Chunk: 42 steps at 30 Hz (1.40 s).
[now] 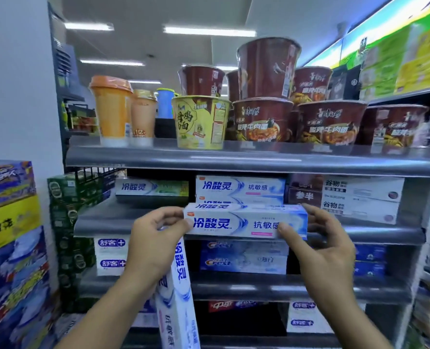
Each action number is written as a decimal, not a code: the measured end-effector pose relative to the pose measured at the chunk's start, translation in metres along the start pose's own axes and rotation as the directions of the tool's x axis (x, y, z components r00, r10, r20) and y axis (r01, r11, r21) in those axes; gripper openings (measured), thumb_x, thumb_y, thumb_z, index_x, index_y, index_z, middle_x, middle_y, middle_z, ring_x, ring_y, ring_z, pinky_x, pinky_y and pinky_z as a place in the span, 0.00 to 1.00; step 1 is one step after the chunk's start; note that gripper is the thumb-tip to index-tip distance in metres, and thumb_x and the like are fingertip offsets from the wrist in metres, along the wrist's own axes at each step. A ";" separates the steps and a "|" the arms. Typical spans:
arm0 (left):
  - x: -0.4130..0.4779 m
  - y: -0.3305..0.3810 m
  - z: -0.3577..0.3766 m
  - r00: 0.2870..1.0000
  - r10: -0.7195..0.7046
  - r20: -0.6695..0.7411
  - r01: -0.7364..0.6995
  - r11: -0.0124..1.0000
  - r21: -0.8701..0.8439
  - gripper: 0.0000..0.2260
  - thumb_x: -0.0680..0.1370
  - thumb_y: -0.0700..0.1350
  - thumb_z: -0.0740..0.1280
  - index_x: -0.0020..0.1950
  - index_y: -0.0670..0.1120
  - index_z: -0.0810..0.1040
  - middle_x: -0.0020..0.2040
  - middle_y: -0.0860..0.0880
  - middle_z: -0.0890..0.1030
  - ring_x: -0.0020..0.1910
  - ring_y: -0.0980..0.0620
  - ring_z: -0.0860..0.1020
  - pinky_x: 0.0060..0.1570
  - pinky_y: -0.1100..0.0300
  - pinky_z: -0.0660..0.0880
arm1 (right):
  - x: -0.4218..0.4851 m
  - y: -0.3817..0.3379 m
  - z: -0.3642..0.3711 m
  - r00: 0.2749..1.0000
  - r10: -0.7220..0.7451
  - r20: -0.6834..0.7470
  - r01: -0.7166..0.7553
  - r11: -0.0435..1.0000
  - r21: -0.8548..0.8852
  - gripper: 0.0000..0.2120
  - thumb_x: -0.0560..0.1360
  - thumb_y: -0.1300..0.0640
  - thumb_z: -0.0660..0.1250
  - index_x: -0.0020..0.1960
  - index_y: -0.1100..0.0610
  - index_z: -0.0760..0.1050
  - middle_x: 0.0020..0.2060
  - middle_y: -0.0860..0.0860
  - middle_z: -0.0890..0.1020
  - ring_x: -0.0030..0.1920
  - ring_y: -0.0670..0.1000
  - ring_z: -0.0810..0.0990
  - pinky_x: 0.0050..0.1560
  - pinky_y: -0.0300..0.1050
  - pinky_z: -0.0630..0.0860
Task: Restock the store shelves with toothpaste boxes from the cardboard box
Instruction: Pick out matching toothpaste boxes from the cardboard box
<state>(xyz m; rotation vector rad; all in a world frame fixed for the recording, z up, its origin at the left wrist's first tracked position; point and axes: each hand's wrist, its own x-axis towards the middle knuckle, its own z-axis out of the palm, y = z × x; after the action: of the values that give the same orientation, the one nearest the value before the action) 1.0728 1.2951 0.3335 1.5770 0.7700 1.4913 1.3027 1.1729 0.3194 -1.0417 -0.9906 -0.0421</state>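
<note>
A white-and-blue toothpaste box [244, 221] lies level at the front lip of the second shelf [113, 224], in front of a stack of matching boxes [240, 188]. My left hand [156, 241] pinches its left end. The same hand also grips more of these boxes [177, 295], which hang upright below it. My right hand [322, 244] grips the level box's right end, thumb on the front face and fingers behind. The cardboard box is out of view.
Instant noodle cups [263, 119] and drink cups [110, 109] fill the top shelf. Other toothpaste brands [244, 258] sit on lower shelves, and white boxes [362, 199] stand to the right. Stacked drink cases [10, 222] and green cartons [70, 222] crowd the left.
</note>
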 end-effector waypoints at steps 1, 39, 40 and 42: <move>0.007 0.005 0.003 1.000 0.016 0.012 -0.016 1.000 0.005 0.07 0.75 0.38 0.76 0.46 0.51 0.87 0.43 0.50 0.88 0.45 0.52 0.86 0.49 0.57 0.78 | 0.012 0.003 -0.001 1.000 -0.011 -0.002 0.011 0.999 -0.048 0.21 0.66 0.45 0.79 0.57 0.40 0.79 0.48 0.43 0.83 0.47 0.41 0.82 0.42 0.33 0.78; 0.024 0.039 0.053 0.963 -0.239 -0.121 0.205 0.948 -0.242 0.24 0.79 0.59 0.70 0.30 0.52 0.66 0.24 0.53 0.66 0.24 0.52 0.68 0.29 0.59 0.66 | -0.027 0.010 0.011 0.707 0.237 0.667 -0.080 0.963 -0.257 0.33 0.62 0.29 0.75 0.63 0.36 0.72 0.54 0.38 0.81 0.52 0.42 0.81 0.51 0.42 0.80; 0.025 0.041 0.052 0.949 -0.291 -0.121 0.243 0.920 -0.307 0.22 0.78 0.60 0.70 0.33 0.52 0.66 0.24 0.53 0.66 0.23 0.52 0.68 0.28 0.60 0.67 | -0.032 0.012 0.009 0.687 0.254 0.680 -0.102 0.961 -0.256 0.35 0.61 0.30 0.77 0.63 0.36 0.70 0.55 0.38 0.80 0.53 0.41 0.81 0.50 0.43 0.81; 0.028 0.043 0.048 0.923 -0.360 -0.136 0.285 0.877 -0.386 0.21 0.77 0.62 0.70 0.38 0.51 0.66 0.24 0.53 0.65 0.21 0.53 0.69 0.25 0.62 0.69 | -0.038 0.015 0.005 0.720 0.249 0.648 -0.136 0.966 -0.221 0.33 0.61 0.35 0.80 0.60 0.39 0.71 0.54 0.39 0.81 0.51 0.43 0.82 0.49 0.46 0.83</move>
<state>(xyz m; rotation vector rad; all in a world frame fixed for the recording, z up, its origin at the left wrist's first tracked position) 1.1195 1.2916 0.3863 0.9757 0.7794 1.4562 1.2840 1.1689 0.2827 -1.3427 -1.5460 0.4753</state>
